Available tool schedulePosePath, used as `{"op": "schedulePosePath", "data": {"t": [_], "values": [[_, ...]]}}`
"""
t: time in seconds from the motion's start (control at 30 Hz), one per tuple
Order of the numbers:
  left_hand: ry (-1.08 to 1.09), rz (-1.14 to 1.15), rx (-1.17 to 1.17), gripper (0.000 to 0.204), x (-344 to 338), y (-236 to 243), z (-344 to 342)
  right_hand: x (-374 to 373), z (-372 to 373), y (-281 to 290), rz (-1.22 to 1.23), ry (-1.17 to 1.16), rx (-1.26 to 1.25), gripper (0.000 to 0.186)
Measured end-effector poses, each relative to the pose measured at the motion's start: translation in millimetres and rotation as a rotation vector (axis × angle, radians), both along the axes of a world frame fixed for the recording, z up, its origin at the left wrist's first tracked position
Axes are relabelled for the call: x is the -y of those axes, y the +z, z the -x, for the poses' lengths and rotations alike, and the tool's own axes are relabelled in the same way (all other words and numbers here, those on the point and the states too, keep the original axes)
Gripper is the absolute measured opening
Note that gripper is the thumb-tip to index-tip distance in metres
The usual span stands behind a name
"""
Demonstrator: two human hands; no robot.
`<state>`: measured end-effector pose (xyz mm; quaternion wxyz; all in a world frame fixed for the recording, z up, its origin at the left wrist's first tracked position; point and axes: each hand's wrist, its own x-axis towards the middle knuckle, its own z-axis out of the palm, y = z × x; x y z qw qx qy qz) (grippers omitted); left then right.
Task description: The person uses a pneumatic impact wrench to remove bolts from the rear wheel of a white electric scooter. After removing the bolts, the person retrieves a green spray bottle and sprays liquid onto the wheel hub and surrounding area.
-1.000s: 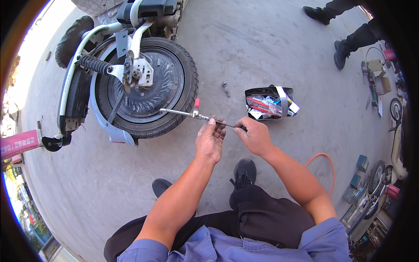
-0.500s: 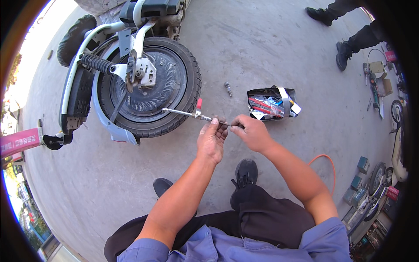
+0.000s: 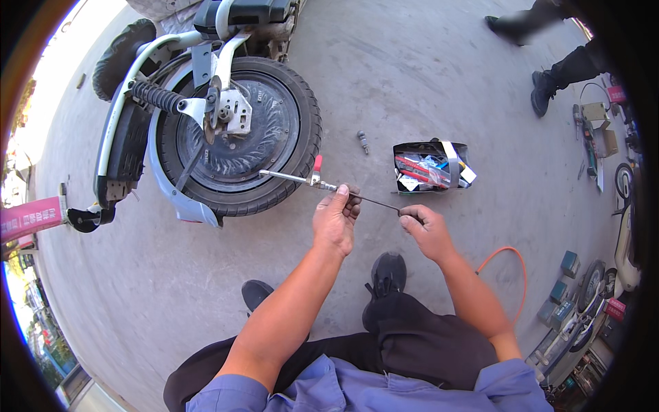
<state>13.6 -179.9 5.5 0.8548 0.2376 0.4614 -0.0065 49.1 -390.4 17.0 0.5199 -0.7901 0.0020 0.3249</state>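
My left hand (image 3: 336, 223) is closed on a chrome tool (image 3: 288, 177) with a long bent nozzle and a red lever. A thin dark rod (image 3: 376, 202) runs from the tool to my right hand (image 3: 429, 233), whose fingers pinch its far end. The nozzle lies over the wheel (image 3: 298, 117) of a white and black scooter (image 3: 120, 130) that rests on its side; I cannot tell whether it touches it. Beyond my hands are a black bag (image 3: 449, 165) of red-handled tools and small packets, and a small metal fitting (image 3: 363, 142) on the floor.
Another person's legs and black shoes (image 3: 542, 89) stand at top right. An orange hose (image 3: 523, 275) curves right of my right arm. Power tools (image 3: 587, 144), boxes (image 3: 570, 264) and another two-wheeler (image 3: 590, 288) line the right side. A pink sign board (image 3: 31, 218) is at left.
My right hand has pulled right and down, away from my left hand, and more of the thin rod shows between them. The left hand and tool have shifted slightly right.
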Motion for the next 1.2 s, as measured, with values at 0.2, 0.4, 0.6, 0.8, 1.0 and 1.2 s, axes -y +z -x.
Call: {"op": "schedulePosePath", "data": {"t": [0.2,0.4,0.6,0.8,1.0,1.2], "values": [[-0.03,0.04,0.193,0.034,-16.8,-9.3,6.4,-1.4,4.5,2.0,0.024,0.068,0.161,0.023],[-0.013,0.471,0.501,0.069,-66.6,-25.1,-21.2,-6.5,0.0,13.6,0.13,0.274,0.312,0.021],[0.03,0.628,0.546,0.059,-67.6,-37.2,-23.4,-10.6,-2.8,28.5,0.216,0.425,0.32,0.021],[0.003,0.511,0.518,0.049,-64.9,-37.3,-23.0,-17.5,10.5,35.9,-0.087,-0.199,-0.201,0.02],[-0.027,0.448,0.463,0.043,-69.7,-34.8,-23.1,-13.6,22.7,27.9,-0.093,-0.031,0.146,0.019],[0.011,0.454,0.459,0.035,-67.8,-28.9,-18.7,-3.7,-9.1,9.8,-0.252,-0.056,-0.161,0.025]]}}
